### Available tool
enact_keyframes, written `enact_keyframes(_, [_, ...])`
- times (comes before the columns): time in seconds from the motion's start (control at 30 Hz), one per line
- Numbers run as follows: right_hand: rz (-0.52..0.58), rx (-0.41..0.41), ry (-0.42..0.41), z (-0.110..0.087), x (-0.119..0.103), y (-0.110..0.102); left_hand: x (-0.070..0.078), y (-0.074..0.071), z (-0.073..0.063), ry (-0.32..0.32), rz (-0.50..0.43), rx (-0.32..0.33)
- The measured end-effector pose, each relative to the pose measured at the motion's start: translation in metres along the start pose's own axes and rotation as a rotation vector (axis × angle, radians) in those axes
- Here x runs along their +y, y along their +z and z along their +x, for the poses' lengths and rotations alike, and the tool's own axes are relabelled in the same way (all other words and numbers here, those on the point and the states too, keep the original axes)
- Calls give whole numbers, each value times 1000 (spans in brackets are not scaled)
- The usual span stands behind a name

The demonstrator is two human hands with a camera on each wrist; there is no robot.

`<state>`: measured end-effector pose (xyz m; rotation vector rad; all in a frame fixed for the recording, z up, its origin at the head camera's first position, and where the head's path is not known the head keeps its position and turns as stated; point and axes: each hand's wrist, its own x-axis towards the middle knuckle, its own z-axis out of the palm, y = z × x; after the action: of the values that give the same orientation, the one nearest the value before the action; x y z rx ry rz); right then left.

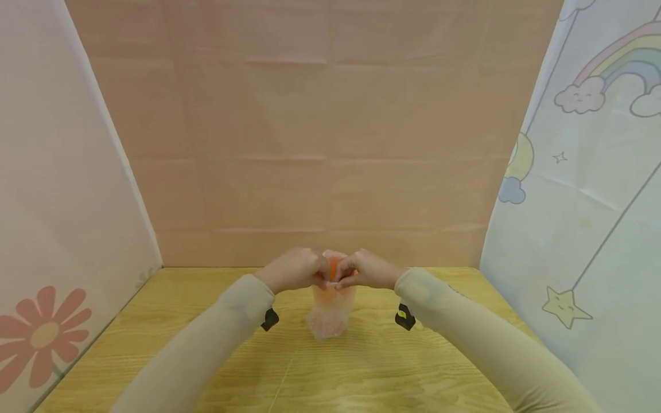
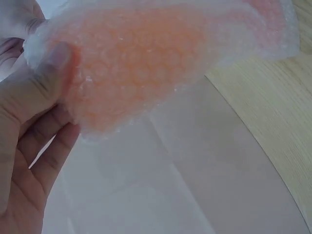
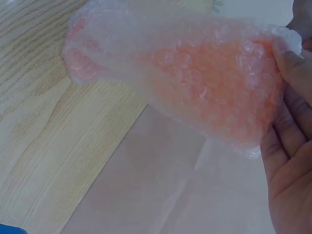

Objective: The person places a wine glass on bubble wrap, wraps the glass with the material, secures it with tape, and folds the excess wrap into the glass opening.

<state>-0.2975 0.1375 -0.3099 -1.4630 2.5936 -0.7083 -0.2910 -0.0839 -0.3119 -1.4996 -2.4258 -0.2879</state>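
A clear bubble-wrap bag (image 1: 328, 321) stands upright at the middle of the table, between my hands. Through its bubbles an orange item shows, blurred in the left wrist view, and a bare bit of orange (image 1: 334, 265) is visible between my hands. Pinkish-red colour fills the bag's far end (image 3: 80, 58). My left hand (image 1: 303, 269) pinches the bag's upper edge, its thumb on the near face (image 2: 53, 63) and fingers behind. From the other side my right hand (image 1: 368, 271) pinches the same edge, thumb (image 3: 292, 63) over the wrap. What the orange item is I cannot tell.
The wood-grain table (image 1: 289, 373) runs back to a creased peach backdrop (image 1: 330, 143). A flower-printed panel (image 1: 46, 229) stands at the left, a rainbow-printed one (image 1: 583, 218) at the right. A blue edge (image 3: 12, 229) shows at the right wrist view's lower corner.
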Motion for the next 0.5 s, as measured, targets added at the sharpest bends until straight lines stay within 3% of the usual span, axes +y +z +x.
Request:
enact_keyframes(0.07, [2,-2,3,-1,-1,-1,2,-2,1,7,-6,0])
enact_keyframes(0.13, [3,-5,3,-2,-1,-3,3,-6,3,-2,-38,-44])
enact_keyframes(0.27, [7,-11,-5,-4,-1,-5,3,-22,12,-90,-163,-190])
enact_keyframes(0.33, [14,-16,-5,-5,-2,-7,2,-33,17,-152,-198,-223])
enact_keyframes(0.4, [17,-22,3,-7,-3,-8,1,-43,23,-217,-198,-194])
enact_keyframes(0.5, [15,-31,18,-9,-3,-10,-2,-50,33,-374,-208,-89])
